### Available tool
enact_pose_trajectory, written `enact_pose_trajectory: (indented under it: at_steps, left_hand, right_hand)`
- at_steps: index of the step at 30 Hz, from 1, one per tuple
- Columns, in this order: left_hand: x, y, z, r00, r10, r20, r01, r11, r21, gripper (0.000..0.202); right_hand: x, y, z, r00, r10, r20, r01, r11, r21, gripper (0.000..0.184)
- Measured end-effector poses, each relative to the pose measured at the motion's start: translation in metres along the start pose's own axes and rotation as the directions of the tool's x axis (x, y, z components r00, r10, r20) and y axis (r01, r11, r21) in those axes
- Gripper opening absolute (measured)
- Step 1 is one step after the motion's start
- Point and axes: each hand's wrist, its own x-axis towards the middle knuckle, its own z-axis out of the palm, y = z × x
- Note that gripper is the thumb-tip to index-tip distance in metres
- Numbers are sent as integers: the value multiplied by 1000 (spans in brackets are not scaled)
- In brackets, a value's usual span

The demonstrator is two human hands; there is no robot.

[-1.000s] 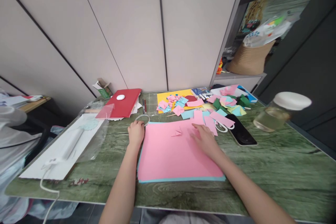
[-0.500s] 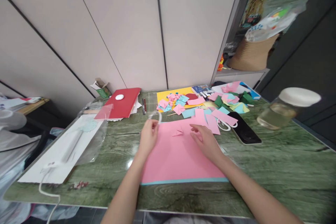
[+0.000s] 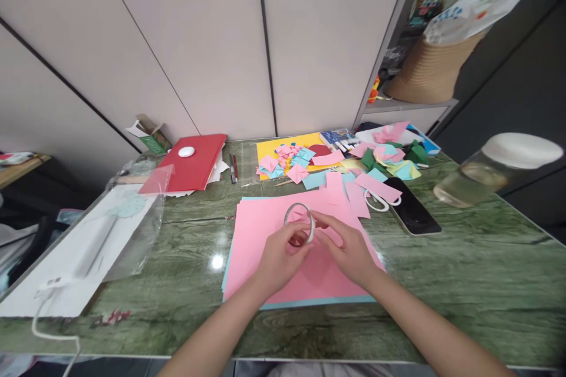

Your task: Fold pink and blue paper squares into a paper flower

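My left hand [image 3: 283, 253] grips a narrow roll of tape [image 3: 313, 227] between thumb and fingers, holding it upright above the pink paper. From the other side my right hand [image 3: 347, 247] meets the roll's right edge with its fingertips. Beneath both hands lies a stack of pink paper sheets [image 3: 260, 235], with light blue paper showing along its edges. A small folded pink piece [image 3: 297, 215] on the sheet shows through the ring of the roll, partly hidden by it.
Behind the stack are folded paper pieces [image 3: 297, 174], pink strips [image 3: 357, 199] and white-handled scissors [image 3: 375, 203]. A phone [image 3: 413, 212] and a lidded jar [image 3: 469, 182] stand to the right. At left are a red folder [image 3: 198, 159] and a corded white tool [image 3: 95, 247].
My left hand has carried the roll of tape from the sheet's upper left corner to its middle. My right hand has come in to touch it. The view has shifted slightly.
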Motion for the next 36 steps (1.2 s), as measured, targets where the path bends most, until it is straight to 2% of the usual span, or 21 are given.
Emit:
enact_pose_trajectory:
  at_steps: [6, 11, 15, 19, 22, 29, 36]
  left_hand:
    - [1, -7, 0, 996, 70, -57, -65, 994, 93, 32]
    - [3, -13, -1, 986, 121, -113, -101, 981, 162, 32]
    - [5, -21, -1, 962, 242, -127, -202, 942, 268, 30]
    - [5, -28, -2, 915, 392, -99, -313, 842, 439, 30]
    - [5, -30, -2, 884, 463, -67, -369, 778, 508, 28]
    - [5, -28, 0, 852, 523, 5, -444, 719, 535, 24]
    - [7, -27, -2, 848, 530, 13, -449, 706, 547, 24]
  right_hand:
    - [1, -1, 0, 1000, 17, -7, -17, 1000, -24, 36]
    - [3, -6, 2, 993, 116, 29, -119, 981, 153, 33]
    - [4, -6, 2, 987, 156, 45, -163, 942, 294, 28]
    - [6, -1, 4, 983, 170, 71, -184, 916, 358, 23]
    - [8, 5, 4, 982, 167, 83, -186, 903, 388, 18]
    - [12, 9, -4, 984, 148, 100, -176, 901, 396, 10]
    - [11, 5, -1, 985, 131, 112, -163, 919, 359, 5]
